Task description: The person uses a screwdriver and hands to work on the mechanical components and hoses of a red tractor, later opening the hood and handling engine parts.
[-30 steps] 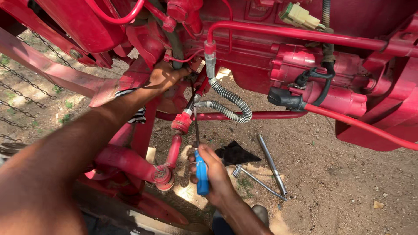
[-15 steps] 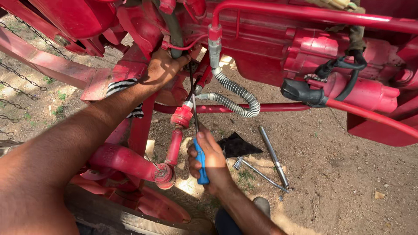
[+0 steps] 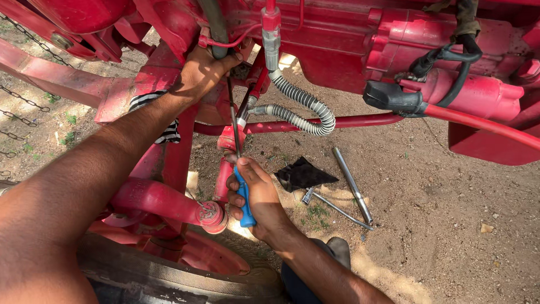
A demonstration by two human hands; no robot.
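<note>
Blue-handled screwdriver [image 3: 243, 194] gripped by right hand [image 3: 256, 194] | left hand [image 3: 203, 72] still clasping red fitting, unchanged

Your left hand [image 3: 203, 72] and right hand [image 3: 260, 194] are bare, without gloves, rings or a watch, and both forearms are uncovered, no sleeves in view.

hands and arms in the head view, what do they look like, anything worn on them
Both arms are bare as far as the view shows: no sleeves, no gloves. The left hand and the right hand show no rings, and no watch or band shows at either wrist. The fingers are uncovered. Sunlight and shadow fall unevenly across the forearms.
</note>
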